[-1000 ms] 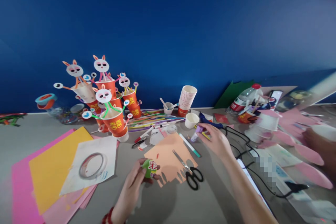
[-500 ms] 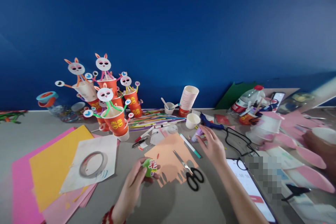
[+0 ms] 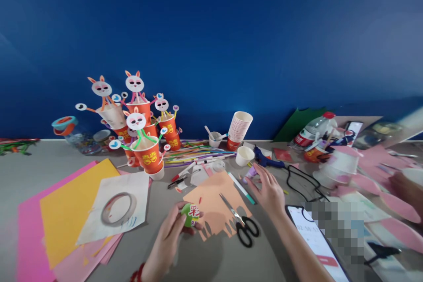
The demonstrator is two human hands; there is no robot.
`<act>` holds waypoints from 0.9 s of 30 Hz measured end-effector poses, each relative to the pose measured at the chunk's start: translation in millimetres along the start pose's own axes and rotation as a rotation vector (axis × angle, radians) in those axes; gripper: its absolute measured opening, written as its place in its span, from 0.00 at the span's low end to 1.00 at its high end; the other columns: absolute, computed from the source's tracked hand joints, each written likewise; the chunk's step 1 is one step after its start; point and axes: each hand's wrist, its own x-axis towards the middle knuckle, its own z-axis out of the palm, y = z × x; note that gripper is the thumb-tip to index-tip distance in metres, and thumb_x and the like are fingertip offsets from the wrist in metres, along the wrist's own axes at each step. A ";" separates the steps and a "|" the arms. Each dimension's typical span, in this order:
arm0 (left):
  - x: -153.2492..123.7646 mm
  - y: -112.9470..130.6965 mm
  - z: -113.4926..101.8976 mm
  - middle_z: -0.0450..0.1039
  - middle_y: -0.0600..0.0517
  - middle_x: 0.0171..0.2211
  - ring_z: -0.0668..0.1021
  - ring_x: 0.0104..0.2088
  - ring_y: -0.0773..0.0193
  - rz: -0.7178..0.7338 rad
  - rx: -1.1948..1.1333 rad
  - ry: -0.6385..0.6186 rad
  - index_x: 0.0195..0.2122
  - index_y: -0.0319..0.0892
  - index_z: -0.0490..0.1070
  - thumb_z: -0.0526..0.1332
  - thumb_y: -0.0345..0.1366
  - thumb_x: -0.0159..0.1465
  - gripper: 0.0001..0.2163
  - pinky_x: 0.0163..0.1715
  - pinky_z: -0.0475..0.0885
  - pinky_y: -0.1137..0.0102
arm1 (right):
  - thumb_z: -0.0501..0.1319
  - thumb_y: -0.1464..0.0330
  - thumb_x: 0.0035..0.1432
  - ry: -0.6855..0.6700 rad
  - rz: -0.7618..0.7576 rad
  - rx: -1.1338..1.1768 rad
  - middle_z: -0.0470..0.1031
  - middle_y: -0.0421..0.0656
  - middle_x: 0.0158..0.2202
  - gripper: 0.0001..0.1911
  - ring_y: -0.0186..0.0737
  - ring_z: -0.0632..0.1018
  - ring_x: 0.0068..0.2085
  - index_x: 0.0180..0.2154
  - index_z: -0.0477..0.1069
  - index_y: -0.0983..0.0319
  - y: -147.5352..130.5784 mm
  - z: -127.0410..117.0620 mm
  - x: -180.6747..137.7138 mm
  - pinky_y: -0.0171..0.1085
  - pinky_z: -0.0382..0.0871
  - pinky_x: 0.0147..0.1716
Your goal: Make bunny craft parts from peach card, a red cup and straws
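My left hand (image 3: 170, 238) is closed around a small green round tub with a red and white label (image 3: 190, 214), held just above the grey table (image 3: 211, 255). My right hand (image 3: 269, 189) hovers with fingers spread and holds nothing; a purple glue stick (image 3: 250, 173) lies just beyond its fingertips. Between the hands lies an orange paper sheet with a cut edge (image 3: 213, 200), and black-handled scissors (image 3: 243, 224) rest on it. A teal marker (image 3: 242, 187) lies beside the right hand.
Orange cup rabbits (image 3: 145, 141) stand at the back left by a stack of paper cups (image 3: 240, 128). Pink and yellow sheets (image 3: 62, 216) and a tape roll (image 3: 118, 207) lie left. A blue glue gun (image 3: 266, 161), cable, phone (image 3: 313, 240) and bottle (image 3: 312, 128) lie right. Another person's hand (image 3: 408, 189) shows far right.
My right hand has drawn back from the purple glue stick toward me, letting it go, and its fingers have spread. The left hand keeps its hold on the green tub.
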 end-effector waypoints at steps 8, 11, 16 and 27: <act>-0.3 3.1 -0.6 0.78 0.42 0.45 0.81 0.41 0.52 -0.026 -0.019 0.032 0.48 0.40 0.69 0.61 0.50 0.63 0.20 0.38 0.75 0.63 | 0.59 0.57 0.64 0.013 -0.002 -0.058 0.79 0.51 0.46 0.25 0.51 0.80 0.46 0.57 0.66 0.63 0.0 -0.6 4.8 0.42 0.72 0.45; -0.3 4.3 -0.9 0.79 0.42 0.45 0.81 0.41 0.52 -0.032 -0.046 0.052 0.47 0.40 0.69 0.62 0.49 0.63 0.19 0.38 0.75 0.63 | 0.59 0.55 0.63 -0.017 0.041 -0.052 0.79 0.51 0.45 0.28 0.51 0.80 0.43 0.59 0.64 0.63 -0.4 -1.3 5.6 0.43 0.73 0.43; 1.1 2.9 -2.1 0.80 0.41 0.43 0.82 0.39 0.52 -0.034 -0.076 0.082 0.47 0.39 0.68 0.62 0.48 0.63 0.19 0.37 0.75 0.62 | 0.61 0.54 0.60 0.068 0.098 -0.007 0.76 0.54 0.50 0.32 0.52 0.80 0.41 0.61 0.61 0.62 -2.0 -13.6 5.6 0.45 0.75 0.40; -4.9 6.7 1.6 0.80 0.43 0.42 0.82 0.38 0.55 0.010 -0.056 0.060 0.47 0.40 0.68 0.60 0.44 0.65 0.15 0.40 0.76 0.63 | 0.56 0.74 0.60 -0.599 -0.283 0.459 0.79 0.44 0.42 0.13 0.45 0.77 0.46 0.42 0.76 0.58 -112.1 9.9 14.9 0.40 0.73 0.45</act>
